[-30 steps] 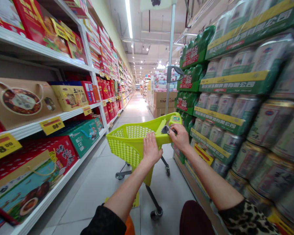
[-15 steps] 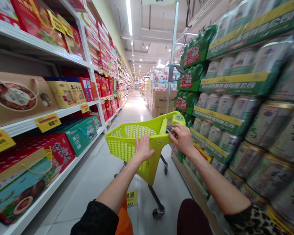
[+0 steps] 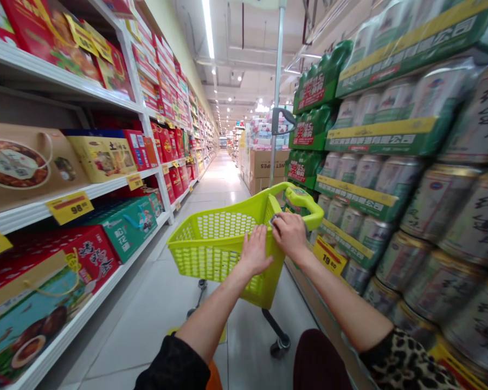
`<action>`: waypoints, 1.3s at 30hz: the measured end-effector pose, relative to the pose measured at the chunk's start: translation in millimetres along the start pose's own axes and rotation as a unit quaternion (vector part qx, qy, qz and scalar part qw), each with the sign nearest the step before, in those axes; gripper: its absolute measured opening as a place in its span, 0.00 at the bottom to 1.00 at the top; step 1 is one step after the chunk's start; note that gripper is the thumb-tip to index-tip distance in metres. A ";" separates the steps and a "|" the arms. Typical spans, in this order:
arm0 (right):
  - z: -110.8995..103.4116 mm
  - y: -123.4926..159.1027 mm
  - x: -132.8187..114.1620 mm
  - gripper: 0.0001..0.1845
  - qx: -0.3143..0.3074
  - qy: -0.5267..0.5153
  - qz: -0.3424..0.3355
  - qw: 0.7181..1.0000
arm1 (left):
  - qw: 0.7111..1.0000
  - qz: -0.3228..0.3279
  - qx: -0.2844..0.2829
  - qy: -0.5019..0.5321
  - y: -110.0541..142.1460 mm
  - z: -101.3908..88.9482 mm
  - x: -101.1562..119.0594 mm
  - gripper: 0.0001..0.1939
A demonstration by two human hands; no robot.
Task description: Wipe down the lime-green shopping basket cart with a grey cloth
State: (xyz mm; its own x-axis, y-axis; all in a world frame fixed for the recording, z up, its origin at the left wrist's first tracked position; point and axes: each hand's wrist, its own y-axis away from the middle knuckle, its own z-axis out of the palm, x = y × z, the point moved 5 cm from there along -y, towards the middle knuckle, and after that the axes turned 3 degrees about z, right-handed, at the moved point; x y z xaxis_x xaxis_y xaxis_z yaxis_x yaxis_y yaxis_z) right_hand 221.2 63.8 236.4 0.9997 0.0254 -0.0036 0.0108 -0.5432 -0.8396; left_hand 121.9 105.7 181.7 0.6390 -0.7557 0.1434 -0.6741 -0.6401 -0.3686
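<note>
A lime-green plastic shopping cart [image 3: 203, 254] on dark legs stands turned partly sideways in the aisle. My left hand [image 3: 254, 253] lies over its near side rim, fingers fairly straight and thumb apart. Farther right, my right hand [image 3: 290, 234] is closed around the cart's rear corner, beside the green handle [image 3: 315, 212]; the fingertips are partly hidden. A small dark grey part shows at that hand's fingers. Through the perforated wall, the visible part of the basket shows no goods.
White shelves [image 3: 106, 187] with boxed gifts line the left side. Stacked beer cans [image 3: 437, 200] rise close on the right, with green bottle packs [image 3: 315, 81] beyond. A metal pole [image 3: 277, 70] and cartons [image 3: 264, 168] stand ahead. The tiled floor [image 3: 217, 187] runs far back.
The cart has swung round, its handle end moving right and showing more. My left hand has shifted right along the rim, and my right hand slightly left, bringing them closer together.
</note>
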 end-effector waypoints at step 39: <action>68.5 22.0 -51.3 0.27 -0.114 -0.078 -0.037 0.990 | 0.970 -0.171 0.097 0.140 21.9 -6.8 -55.6 0.29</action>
State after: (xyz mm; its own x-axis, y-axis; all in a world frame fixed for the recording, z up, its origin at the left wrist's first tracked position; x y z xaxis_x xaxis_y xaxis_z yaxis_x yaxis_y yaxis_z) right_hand 168.6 108.0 180.9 0.9806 0.1909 -0.0450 0.1062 -0.7095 -0.6966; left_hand 69.0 132.7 171.8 0.6690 -0.5287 0.5224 -0.3407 -0.8428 -0.4167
